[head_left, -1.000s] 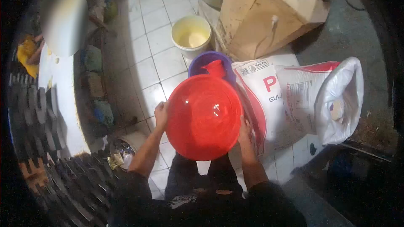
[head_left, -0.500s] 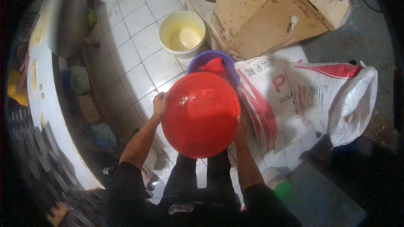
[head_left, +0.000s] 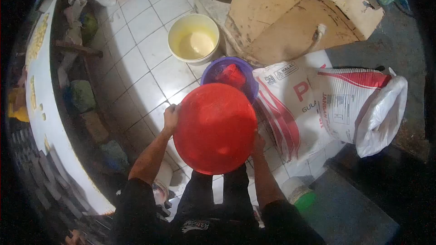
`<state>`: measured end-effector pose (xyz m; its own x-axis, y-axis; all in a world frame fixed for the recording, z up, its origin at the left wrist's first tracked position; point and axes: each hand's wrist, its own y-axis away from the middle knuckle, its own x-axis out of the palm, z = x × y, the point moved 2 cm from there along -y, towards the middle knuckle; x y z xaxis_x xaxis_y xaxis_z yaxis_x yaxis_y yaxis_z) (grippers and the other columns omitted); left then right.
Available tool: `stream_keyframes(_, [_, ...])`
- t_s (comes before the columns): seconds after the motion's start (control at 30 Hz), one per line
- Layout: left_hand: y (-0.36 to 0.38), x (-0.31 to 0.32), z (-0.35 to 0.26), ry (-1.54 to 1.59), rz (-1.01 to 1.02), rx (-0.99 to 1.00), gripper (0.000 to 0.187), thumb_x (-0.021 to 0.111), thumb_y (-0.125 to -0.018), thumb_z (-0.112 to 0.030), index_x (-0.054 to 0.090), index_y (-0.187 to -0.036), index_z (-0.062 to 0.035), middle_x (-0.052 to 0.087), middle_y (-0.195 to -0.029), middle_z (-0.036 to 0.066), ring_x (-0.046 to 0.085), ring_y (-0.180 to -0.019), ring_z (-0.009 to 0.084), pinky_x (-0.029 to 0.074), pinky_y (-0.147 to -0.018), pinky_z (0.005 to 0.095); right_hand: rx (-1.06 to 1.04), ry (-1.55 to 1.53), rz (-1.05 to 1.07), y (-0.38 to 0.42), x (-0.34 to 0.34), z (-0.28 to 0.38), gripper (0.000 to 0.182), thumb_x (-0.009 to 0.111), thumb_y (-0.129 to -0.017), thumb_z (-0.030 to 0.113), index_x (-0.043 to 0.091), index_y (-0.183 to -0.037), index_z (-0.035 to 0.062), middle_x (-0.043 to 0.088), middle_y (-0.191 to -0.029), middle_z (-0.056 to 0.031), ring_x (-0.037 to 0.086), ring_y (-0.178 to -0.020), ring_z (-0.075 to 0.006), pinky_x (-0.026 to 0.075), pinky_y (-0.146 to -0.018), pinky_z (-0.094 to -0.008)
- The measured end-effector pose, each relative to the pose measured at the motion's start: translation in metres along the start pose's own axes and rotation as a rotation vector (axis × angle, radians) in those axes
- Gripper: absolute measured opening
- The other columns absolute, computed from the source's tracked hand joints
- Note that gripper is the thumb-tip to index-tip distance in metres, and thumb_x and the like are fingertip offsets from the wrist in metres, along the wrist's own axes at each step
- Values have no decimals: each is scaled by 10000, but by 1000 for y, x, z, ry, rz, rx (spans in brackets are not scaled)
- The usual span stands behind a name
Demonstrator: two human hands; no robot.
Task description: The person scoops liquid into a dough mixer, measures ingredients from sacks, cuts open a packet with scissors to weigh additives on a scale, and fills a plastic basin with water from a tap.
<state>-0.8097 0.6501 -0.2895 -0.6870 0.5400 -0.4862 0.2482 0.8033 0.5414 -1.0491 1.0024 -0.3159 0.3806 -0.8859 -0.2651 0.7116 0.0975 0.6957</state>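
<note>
A large round red plastic basin (head_left: 214, 129) is held in front of my legs. My left hand (head_left: 171, 117) grips its left rim, fingers wrapped over the edge. On the opposite side my right hand (head_left: 259, 143) holds the rim, its fingers partly hidden by the basin. Just beyond the far rim sits a purple basin (head_left: 210, 73) with a red object (head_left: 233, 76) inside, partly covered by the red basin. Behind that stands a white bucket (head_left: 194, 59) with yellowish contents or residue.
White sacks with red print (head_left: 295, 104) lie to the right, one with a loose open mouth. A brown box-like panel (head_left: 281, 22) is at the back right. A long white table (head_left: 68, 172) with yellow pieces runs along the left. A green-lidded tub (head_left: 305, 199) stands near my right leg.
The red basin has tilted slightly and shifted a little, uncovering more of the purple basin. Both hands keep their hold on its rim. The blurred shape above the left table is gone.
</note>
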Motion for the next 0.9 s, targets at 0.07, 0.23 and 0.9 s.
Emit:
stream_keyframes(0.07, [-5,4,12,62,15,4,419,572,-929,-358,626,-798,36,622,-714,125,520,-686,168,451,-665,370,-260,231,30,-37,-19,-50,577,553,-936,520,665,-866,-42,641,-770,-80,578,-712,-179,476,-641,-359])
stream_keyframes(0.23, [3,-1,-8,24,8,30,434,567,-931,-366,629,-808,46,618,-717,118,517,-691,161,454,-669,360,-5,184,81,-14,-16,-21,560,560,-938,498,652,-916,-53,663,-864,-120,618,-777,-211,506,-695,-364])
stream_keyframes(0.9, [2,9,1,10,66,-14,430,568,-927,-353,624,-832,62,633,-746,176,549,-702,193,465,-691,383,-15,253,130,-22,-28,-43,531,510,-932,500,604,-1043,-11,652,-796,-134,626,-707,-292,492,-617,-437])
